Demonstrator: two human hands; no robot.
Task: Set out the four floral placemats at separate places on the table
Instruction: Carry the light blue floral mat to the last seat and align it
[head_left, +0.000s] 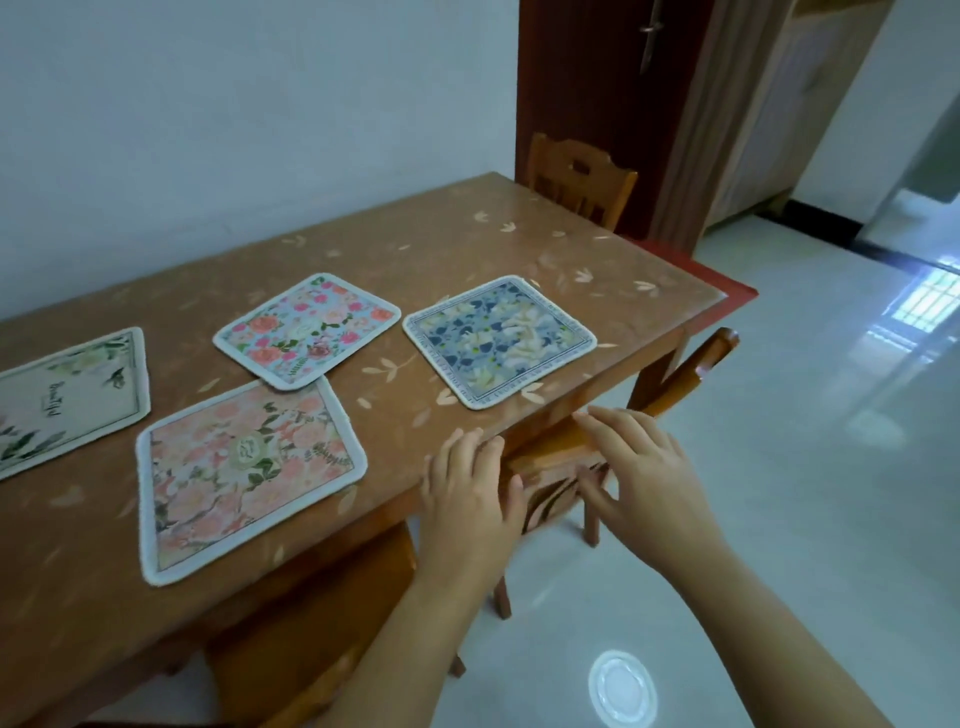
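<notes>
Four floral mats lie flat on the brown leaf-patterned table (467, 249), all of them to the left of and beyond the two empty hands.

Farthest from the hands, at the left edge of the view, is the cream mat with green leaves (67, 397), partly cut off by the frame. Next comes the peach mat (244, 475), close to the near table edge and just left of the left hand, with a strip of bare table between them. Beyond it sits the light blue mat with pink roses (306, 330); its near corner overlaps, or at least touches, the far corner of the peach mat, though the blur makes it hard to say which. The navy and cream mat (498, 340) lies straight ahead of both hands, a short way beyond the fingertips and apart from the other three.

The left hand (472, 499) rests palm down at the table's near edge, fingers loosely spread and holding nothing, with the fingertips on the tabletop. The right hand (641, 467) is beside it, just off the table's edge above a wooden chair (696, 374), fingers open and spread, also holding nothing; its fingertips reach toward the table edge, and I cannot tell whether they touch it.

A second chair (579, 179) stands at the far end of the table, well beyond the right hand.
</notes>
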